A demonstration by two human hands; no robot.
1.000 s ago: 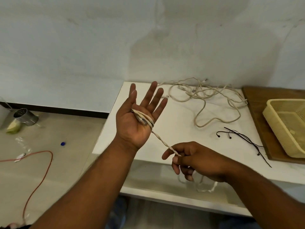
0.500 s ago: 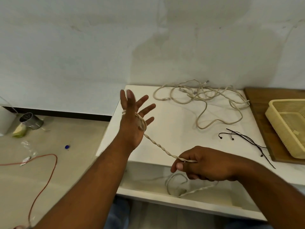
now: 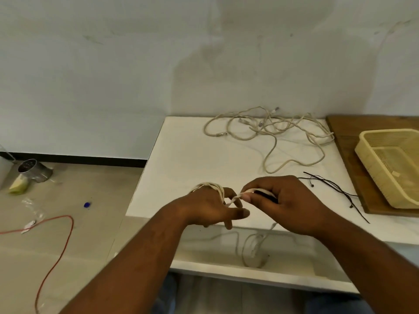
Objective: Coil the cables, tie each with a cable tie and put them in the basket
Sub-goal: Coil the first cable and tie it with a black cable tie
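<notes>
White table (image 3: 181,155), cable (image 3: 233,198) roughly left-to-right

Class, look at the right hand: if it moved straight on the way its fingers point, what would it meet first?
Probably the left hand: the right hand, pinching the beige cable, points leftward at its cable-wrapped fingers, which lie close by. Depth is unclear.

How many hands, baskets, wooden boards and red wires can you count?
Hands: 2, the left hand and the right hand
Basket: 1
Wooden board: 1
Red wire: 1
Total: 5
</notes>
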